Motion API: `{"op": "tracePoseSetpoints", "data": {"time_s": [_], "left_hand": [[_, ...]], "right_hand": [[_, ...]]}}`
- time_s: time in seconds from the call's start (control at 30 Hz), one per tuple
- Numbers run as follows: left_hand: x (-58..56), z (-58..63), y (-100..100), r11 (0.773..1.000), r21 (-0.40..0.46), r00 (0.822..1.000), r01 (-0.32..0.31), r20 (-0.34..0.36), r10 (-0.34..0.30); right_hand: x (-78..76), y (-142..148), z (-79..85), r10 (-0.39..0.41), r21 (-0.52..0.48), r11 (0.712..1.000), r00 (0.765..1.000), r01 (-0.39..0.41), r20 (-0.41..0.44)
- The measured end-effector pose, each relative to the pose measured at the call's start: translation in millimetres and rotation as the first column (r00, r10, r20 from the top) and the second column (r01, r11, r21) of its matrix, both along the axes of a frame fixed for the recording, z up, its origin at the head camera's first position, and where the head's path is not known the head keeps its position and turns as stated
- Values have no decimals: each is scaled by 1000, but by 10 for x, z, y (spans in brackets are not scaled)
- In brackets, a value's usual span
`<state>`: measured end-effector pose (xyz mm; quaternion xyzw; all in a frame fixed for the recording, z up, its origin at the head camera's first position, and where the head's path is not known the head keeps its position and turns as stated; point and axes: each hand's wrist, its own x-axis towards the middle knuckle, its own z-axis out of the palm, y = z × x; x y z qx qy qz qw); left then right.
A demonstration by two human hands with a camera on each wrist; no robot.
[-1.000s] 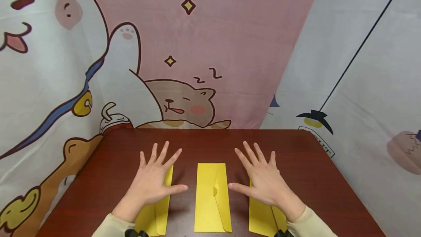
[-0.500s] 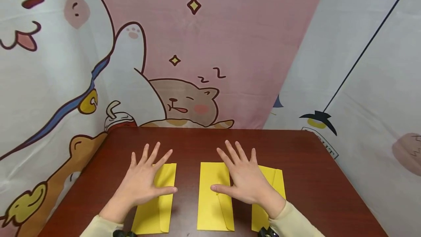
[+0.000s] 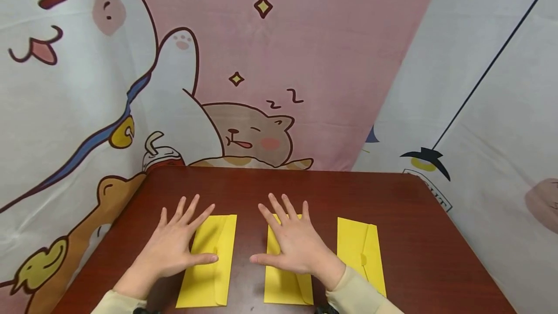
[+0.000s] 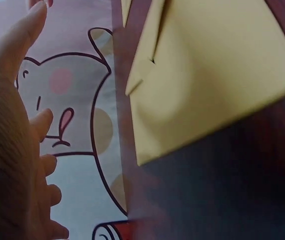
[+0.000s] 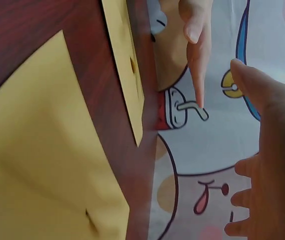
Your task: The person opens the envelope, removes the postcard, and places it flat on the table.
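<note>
Head view gives us the dark reddish bench [image 3: 414,236] first, spread out below the fingers. On it lie three yellow envelopes: the left envelope [image 3: 209,282] partly beneath the fingers of the left hand [image 3: 174,248], the middle envelope [image 3: 285,288] beneath those of the right hand [image 3: 296,243], the right envelope [image 3: 355,241] well right of both. All the fingers are straight and spread apart, holding nothing. We judge the envelopes light, smooth paper, bendable, easily creased and apt to slide; we'd pinch a long edge, sparing the little rounded tab [image 3: 363,259].
</note>
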<state>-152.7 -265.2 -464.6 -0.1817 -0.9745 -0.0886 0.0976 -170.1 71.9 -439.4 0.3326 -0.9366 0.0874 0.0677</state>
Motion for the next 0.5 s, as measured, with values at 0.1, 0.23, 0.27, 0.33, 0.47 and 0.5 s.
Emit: {"op": "tracePoseSetpoints", "data": {"time_s": [0.1,0.23,0.27,0.33,0.47,0.5], "left_hand": [[16,-53,-82,1000,-4,1000,1,4,-1],[33,-118,-168,1000,-16,1000,0,21,1],[33,-132,-187,1000,-21,1000,1,28,0],[31,-161,-224,1000,-25,999,1,49,1],[24,-218,-305,1000,-19,993,4,117,-2],[23,-235,-329,1000,-13,990,8,139,-7]], "right_hand": [[15,-132,-27,25,5,1000,1000,-25,12],[29,-294,-70,60,14,998,998,-61,17],[32,-330,-84,66,17,998,998,-67,24],[39,-398,-114,78,21,997,996,-79,37],[49,-548,-191,94,42,994,993,-97,66],[51,-591,-214,98,55,993,993,-102,70]]}}
